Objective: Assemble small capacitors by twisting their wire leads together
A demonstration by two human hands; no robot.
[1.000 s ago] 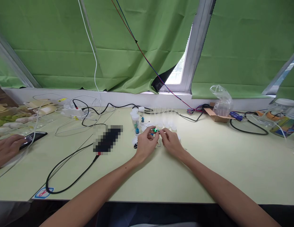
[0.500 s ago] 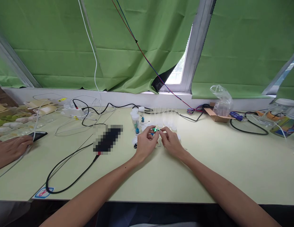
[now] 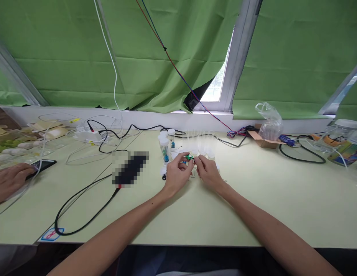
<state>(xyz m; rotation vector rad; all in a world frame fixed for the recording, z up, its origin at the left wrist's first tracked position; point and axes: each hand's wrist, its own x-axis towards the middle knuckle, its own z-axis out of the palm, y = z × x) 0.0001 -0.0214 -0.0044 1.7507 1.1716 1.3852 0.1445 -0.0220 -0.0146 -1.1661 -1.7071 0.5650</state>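
Between thumb and index finger my left hand pinches a small bright green piece, too small to name more exactly. The closed fingertips of my right hand meet its right side, where a tiny dark bit shows; exactly what they grip cannot be made out. Clear tubes with white lids stand just beyond my left hand, and blue and green pieces show inside. More clear tubes are behind my hands. A small black item lies left of my left wrist. My fingers partly cover small blue parts under them.
A pixelated dark object with a black cable lies to the left. At the far left another person's hand touches a phone. A cardboard box and clear jars stand at the back right.
My right fingertips have shifted slightly against the green piece, which has turned a little, and a dark bit now shows beside it. The other person's hand moved slightly left on the phone.
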